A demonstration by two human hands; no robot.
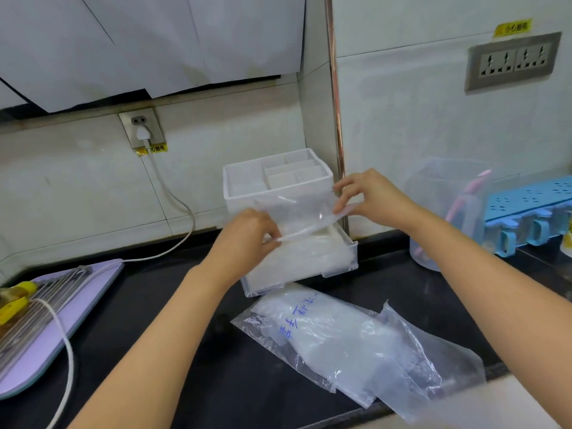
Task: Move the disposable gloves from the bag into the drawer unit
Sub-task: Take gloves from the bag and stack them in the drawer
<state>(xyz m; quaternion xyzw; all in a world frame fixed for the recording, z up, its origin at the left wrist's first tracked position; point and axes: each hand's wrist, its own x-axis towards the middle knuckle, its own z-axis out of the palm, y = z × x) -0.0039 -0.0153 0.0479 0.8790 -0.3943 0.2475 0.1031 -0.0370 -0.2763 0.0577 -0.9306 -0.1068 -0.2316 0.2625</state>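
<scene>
A white drawer unit (247, 188) stands against the back wall on the black counter, with divided compartments on top. Its clear drawer (340, 258) is pulled out, and a pile of clear gloves lies inside. Both hands hold a thin clear disposable glove (303, 212) stretched above the drawer. My left hand (250, 232) pinches its left end, my right hand (368, 196) pinches its right end. In front of the drawer lies the clear plastic bag (334, 339) with blue writing, with more gloves inside.
A lilac board (93, 292) with a metal rack and a yellow item sits at the left. A white cable (173, 196) runs from a wall socket across it. A clear container (445, 212) and a blue rack (532, 205) stand at the right.
</scene>
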